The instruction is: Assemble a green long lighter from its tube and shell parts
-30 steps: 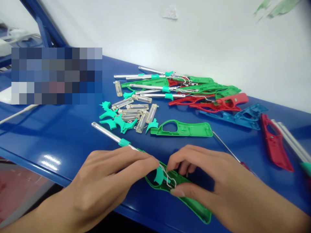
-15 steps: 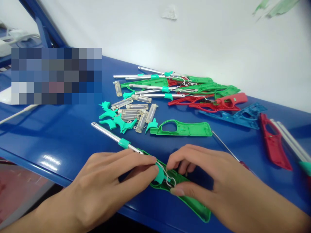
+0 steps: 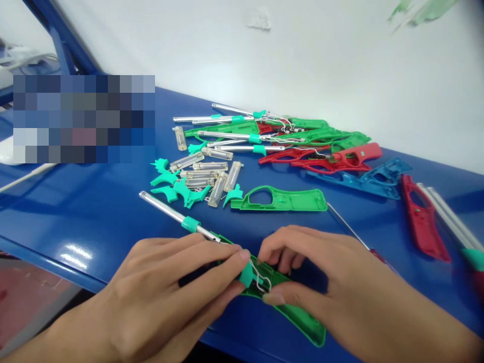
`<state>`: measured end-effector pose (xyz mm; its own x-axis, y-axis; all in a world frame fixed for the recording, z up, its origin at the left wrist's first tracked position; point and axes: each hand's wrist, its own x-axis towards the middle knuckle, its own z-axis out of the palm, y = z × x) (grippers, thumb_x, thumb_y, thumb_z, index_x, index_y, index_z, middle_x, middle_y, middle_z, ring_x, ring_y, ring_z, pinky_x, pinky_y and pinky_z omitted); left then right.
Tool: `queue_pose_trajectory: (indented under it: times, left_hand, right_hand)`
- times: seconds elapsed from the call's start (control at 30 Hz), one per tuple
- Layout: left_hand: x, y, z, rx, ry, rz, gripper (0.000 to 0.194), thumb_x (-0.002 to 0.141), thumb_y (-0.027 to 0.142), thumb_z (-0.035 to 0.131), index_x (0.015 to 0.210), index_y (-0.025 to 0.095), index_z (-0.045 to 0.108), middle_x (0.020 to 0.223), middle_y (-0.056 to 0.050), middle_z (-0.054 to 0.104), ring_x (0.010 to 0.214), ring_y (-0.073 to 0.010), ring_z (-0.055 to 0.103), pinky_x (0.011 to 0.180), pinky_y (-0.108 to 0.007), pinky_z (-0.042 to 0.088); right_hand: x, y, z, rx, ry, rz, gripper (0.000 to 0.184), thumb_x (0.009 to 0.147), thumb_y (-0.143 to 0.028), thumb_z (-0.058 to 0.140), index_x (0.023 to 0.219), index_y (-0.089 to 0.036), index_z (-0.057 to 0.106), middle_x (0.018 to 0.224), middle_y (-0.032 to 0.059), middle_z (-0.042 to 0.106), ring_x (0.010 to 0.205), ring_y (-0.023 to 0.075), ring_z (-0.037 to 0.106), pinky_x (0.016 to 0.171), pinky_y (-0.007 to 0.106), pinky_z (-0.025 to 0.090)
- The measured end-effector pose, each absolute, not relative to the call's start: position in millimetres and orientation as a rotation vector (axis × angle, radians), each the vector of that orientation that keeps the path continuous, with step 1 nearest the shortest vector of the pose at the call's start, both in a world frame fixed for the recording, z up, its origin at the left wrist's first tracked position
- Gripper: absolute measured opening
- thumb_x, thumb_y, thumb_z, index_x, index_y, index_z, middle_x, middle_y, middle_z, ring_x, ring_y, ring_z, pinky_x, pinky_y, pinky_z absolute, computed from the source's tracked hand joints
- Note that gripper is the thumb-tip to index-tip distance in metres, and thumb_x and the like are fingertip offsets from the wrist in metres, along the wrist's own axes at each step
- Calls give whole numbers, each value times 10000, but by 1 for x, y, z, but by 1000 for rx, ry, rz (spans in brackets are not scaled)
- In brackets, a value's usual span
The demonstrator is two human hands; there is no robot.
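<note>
A green lighter half-shell (image 3: 306, 312) lies slanted at the table's front, its hollow side up. A silver lighter tube (image 3: 162, 207) with a teal collar (image 3: 191, 224) extends from its far left end. My left hand (image 3: 177, 287) reaches over the shell, thumb and fingers closed on a teal trigger (image 3: 246, 275) seated in it. Across the shell, my right hand (image 3: 310, 272) grips with its thumb at the near edge and bent fingers at the far edge. Between the hands, a white wire (image 3: 260, 280) loops beside a dark part, mostly hidden by the right thumb.
Behind the hands lie another green half-shell (image 3: 289, 200), several clear fuel tanks (image 3: 218, 189) and loose teal triggers (image 3: 165, 177). Farther back is a pile of tubes and shells, with a blue shell (image 3: 378, 179). A red shell (image 3: 425, 219) and a screwdriver (image 3: 350, 227) are right.
My left index finger has shifted onto the top of the teal trigger, with the thumb now lower beside it. The right hand stays almost in place. The whole view has shifted slightly.
</note>
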<state>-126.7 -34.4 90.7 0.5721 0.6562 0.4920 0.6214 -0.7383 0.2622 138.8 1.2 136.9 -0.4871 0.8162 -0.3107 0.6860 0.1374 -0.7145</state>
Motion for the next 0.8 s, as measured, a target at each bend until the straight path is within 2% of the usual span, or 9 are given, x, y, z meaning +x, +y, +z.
queue_pose_trajectory:
  times: [0.17,0.23,0.43,0.53,0.8]
  left_hand:
    - [-123,-28,92,2673,1016,872,192,1183,232,580,1275,256,747,1202,30,826,953,-125,771,817,-287,552]
    - [-122,-26,93,2645,987,857,190,1184,223,575,1257,250,748,1197,23,816,933,-127,755,766,-293,532]
    - [-123,-27,92,2600,993,818,226,1195,219,550,1323,248,733,1209,7,787,961,-116,750,735,-278,516]
    - [-124,-27,90,2637,957,736,261,1194,204,522,1358,233,723,1204,-5,783,895,-125,738,720,-285,529]
    - [-124,-23,87,2662,943,703,255,1221,246,491,1331,240,721,1228,-8,753,903,-123,733,698,-289,535]
  right_hand:
    - [142,-2,130,-1514,-2162,1242,388,806,-36,888,970,-348,726,867,-138,757,738,102,692,674,235,500]
    - [143,-3,127,-1528,-2157,1221,382,789,-62,913,960,-350,728,846,-138,754,726,111,684,661,246,499]
    - [145,-3,125,-1516,-2165,1186,387,780,-69,916,954,-364,737,832,-145,755,706,112,678,642,247,495]
    - [145,-4,125,-1502,-2153,1183,396,769,-47,919,931,-357,734,798,-148,742,678,102,669,615,232,486]
    - [146,-6,124,-1484,-2166,1145,419,761,-40,945,936,-353,727,790,-154,734,665,91,669,603,215,485]
